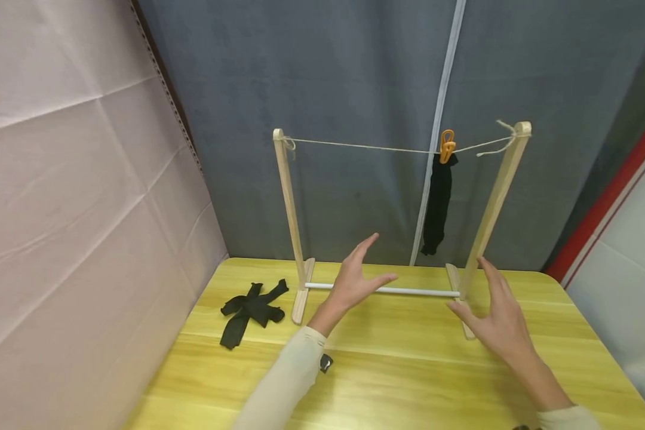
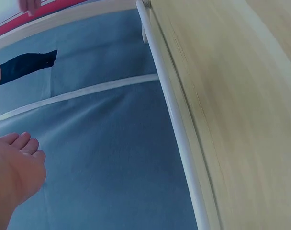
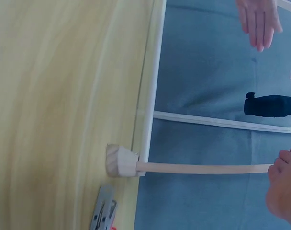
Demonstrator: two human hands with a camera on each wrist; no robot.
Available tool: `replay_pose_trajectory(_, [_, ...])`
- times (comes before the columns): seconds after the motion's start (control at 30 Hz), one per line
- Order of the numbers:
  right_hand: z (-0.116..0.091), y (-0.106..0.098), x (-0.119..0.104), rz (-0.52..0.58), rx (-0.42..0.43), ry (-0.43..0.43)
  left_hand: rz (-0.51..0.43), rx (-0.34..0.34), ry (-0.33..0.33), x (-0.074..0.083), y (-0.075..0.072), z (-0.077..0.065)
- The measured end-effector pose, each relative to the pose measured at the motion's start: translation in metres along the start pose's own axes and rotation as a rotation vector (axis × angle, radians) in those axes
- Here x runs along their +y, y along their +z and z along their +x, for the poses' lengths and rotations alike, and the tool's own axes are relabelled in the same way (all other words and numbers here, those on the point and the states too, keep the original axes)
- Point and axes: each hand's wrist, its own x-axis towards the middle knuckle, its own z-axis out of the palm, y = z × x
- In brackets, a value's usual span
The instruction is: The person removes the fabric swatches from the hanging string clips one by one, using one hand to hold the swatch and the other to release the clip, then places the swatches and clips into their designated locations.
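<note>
Both bare hands are raised in front of a small wooden clothesline rack, fingers extended, holding nothing. My left hand (image 1: 352, 282) overlaps the white crossbar (image 1: 419, 291) in the head view, its thumb spread away from the fingers. My right hand (image 1: 501, 319) is beside the lower part of the right wooden post (image 1: 497, 200), its fingertips overlapping it in this view. Between the posts runs a thin string (image 1: 355, 144). An orange clothespin (image 1: 447, 147) clips a narrow black cloth (image 1: 437, 206) to it, nearer the right post. The cloth hangs straight down.
Several black cloth strips (image 1: 254, 310) lie piled on the yellow wooden table (image 1: 408, 382), left of the left post (image 1: 289, 209). A small black object (image 1: 325, 362) is partly hidden by the left sleeve. A grey metal object (image 3: 103, 208) lies near the rack's foot. Grey curtain (image 1: 355, 71) hangs behind.
</note>
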Motion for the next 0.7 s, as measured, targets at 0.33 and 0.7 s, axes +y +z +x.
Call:
replay_pose_trajectory(0.33, [0.015, 0.003, -0.019, 0.053, 0.074, -0.05, -0.199, 0.069, 0.008, 0.005, 0.031, 0.028])
replay_pose_trajectory(0.7, [0.022, 0.01, -0.031, 0.123, 0.133, -0.113, -0.372, 0.045, -0.047, 0.006, 0.055, 0.052])
